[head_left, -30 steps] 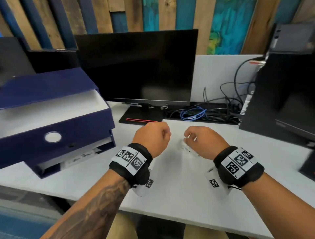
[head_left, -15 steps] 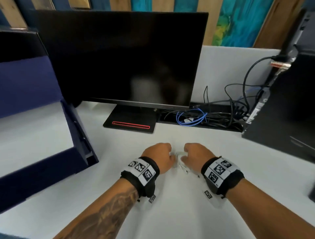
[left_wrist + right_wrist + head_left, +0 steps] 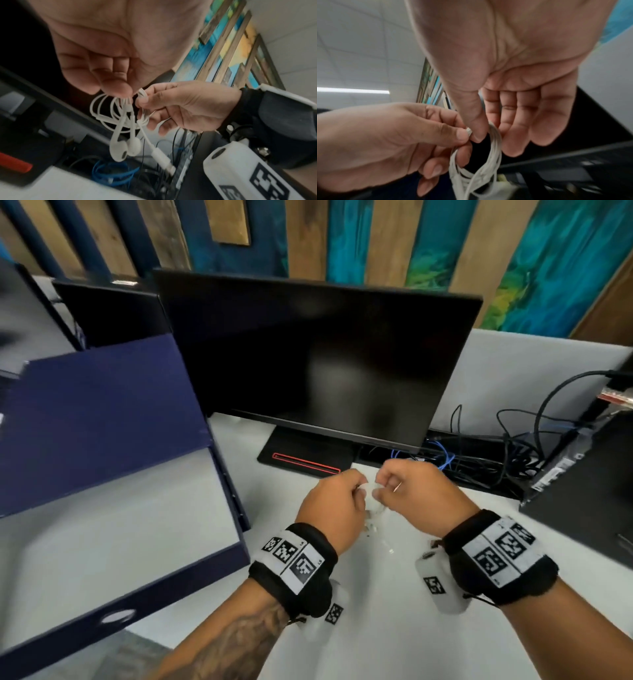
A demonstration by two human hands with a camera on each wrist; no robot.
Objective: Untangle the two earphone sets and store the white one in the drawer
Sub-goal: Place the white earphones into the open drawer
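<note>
The white earphones [image 3: 125, 146] are a coiled bundle held in the air between my two hands. My left hand [image 3: 123, 93] pinches the top of the coil, and both earbuds and the plug [image 3: 163, 158] hang below it. My right hand [image 3: 144, 101] pinches the cable loops right beside it. In the head view both hands [image 3: 337, 501] [image 3: 414, 491] meet above the white desk, in front of the monitor base. The blue drawer [image 3: 137, 601] stands open at the left, its inside white. I see no second earphone set.
A black monitor [image 3: 308, 364] stands behind my hands. A tangle of black and blue cables [image 3: 479, 460] lies behind its base, at the back right. A black computer case [image 3: 589, 501] stands at the right. The blue drawer box [image 3: 96, 419] fills the left side of the desk.
Both hands have risen from the desk with the white earphones pinched between them. The head view has swung left, so the open drawer now shows.
</note>
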